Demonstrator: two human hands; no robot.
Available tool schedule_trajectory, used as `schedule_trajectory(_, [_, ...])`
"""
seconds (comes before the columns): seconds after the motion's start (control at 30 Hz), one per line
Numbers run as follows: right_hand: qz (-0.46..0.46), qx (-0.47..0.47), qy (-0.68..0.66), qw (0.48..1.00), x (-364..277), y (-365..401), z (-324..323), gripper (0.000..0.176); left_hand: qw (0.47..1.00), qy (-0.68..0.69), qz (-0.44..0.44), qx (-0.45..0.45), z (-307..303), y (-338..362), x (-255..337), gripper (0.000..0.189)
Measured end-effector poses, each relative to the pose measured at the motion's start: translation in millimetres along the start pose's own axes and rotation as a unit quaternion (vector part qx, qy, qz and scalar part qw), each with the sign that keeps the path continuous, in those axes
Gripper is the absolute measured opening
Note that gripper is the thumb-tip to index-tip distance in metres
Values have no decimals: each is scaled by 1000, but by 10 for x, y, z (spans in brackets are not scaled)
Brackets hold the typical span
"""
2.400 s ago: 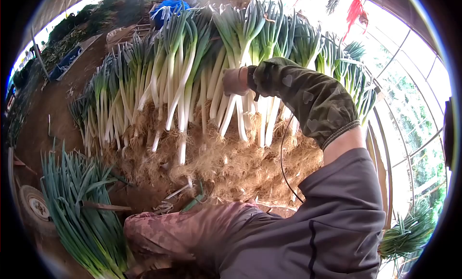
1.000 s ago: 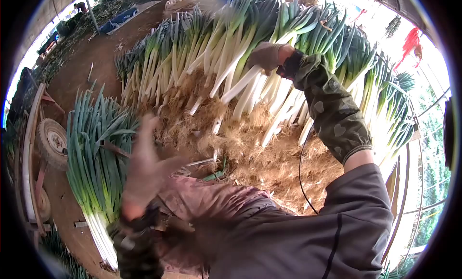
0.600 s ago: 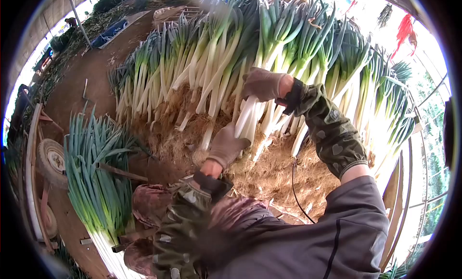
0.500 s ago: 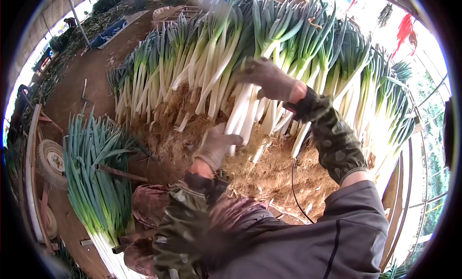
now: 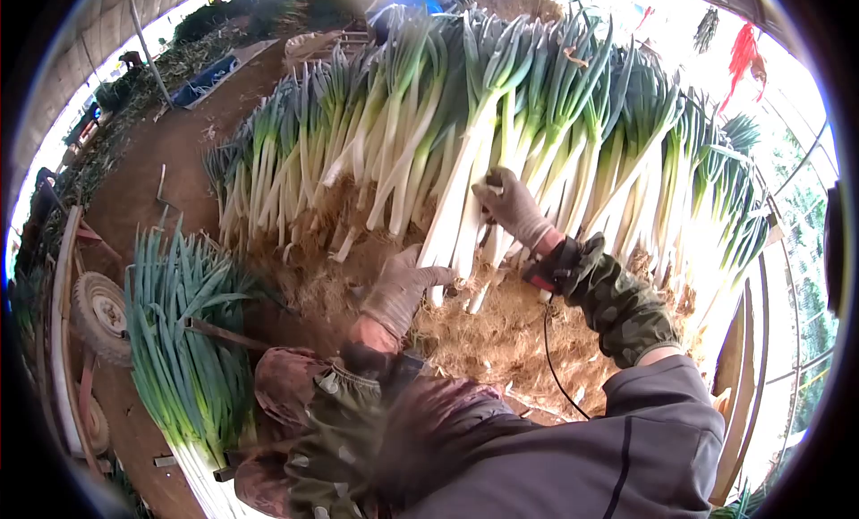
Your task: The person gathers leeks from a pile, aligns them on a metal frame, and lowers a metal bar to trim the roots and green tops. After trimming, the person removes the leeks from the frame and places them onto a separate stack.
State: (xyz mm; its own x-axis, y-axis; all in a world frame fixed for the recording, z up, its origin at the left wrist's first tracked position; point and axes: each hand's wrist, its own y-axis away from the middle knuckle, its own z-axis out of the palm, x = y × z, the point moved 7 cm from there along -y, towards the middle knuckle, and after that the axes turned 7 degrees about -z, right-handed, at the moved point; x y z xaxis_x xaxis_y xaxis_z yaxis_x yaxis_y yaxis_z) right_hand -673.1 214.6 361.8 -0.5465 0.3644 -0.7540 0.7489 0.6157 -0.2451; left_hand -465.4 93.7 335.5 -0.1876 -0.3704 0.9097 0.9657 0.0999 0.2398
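A long stack of leeks [image 5: 385, 152] lies in front of me, white stalks and tangled brown roots toward me, green tops away. My gloved left hand [image 5: 400, 285] grips the root end of a few white stalks [image 5: 452, 224] pulled out from the stack. Just right of it, my gloved right hand [image 5: 512, 206] closes on the same stalks higher up. Camouflage sleeve covers sit on both forearms. A thin black cord [image 5: 548, 358] hangs below my right wrist.
A second bundle of leeks [image 5: 179, 358] lies at the left, green tops up, beside a cart wheel [image 5: 94, 304]. Bare earth floor [image 5: 170, 152] stretches left. Blue tubs [image 5: 206, 72] sit at the far left. Netted greenhouse wall [image 5: 787, 250] curves on the right.
My left hand came up from my lap and took hold of the stalks' root end. My right hand slid down the stalks toward me, drawing them out of the stack.
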Motion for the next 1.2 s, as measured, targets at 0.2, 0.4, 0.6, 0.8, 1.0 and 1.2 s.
schedule_trajectory(0.2, [114,-33,-172,978,233,227,409,53,999,-27,-27,2,6,15,-15,57])
schedule_trajectory(0.4, [-32,-95,67,993,22,179,236,52,993,-90,-40,68,-54,-173,-98,79])
schedule_trajectory(0.6, [178,-73,-238,952,259,-37,47,57,987,-126,-30,98,-296,3,548,82])
schedule_trajectory(0.8, [160,-76,-262,949,273,-64,67,63,977,-196,0,89,-398,453,1356,71])
schedule_trajectory(1.0, [167,-25,-299,939,162,-13,101,83,985,-145,-1,95,-521,869,918,70])
schedule_trajectory(1.2, [124,31,-364,923,326,-666,98,95,982,-159,-14,104,-403,700,331,62])
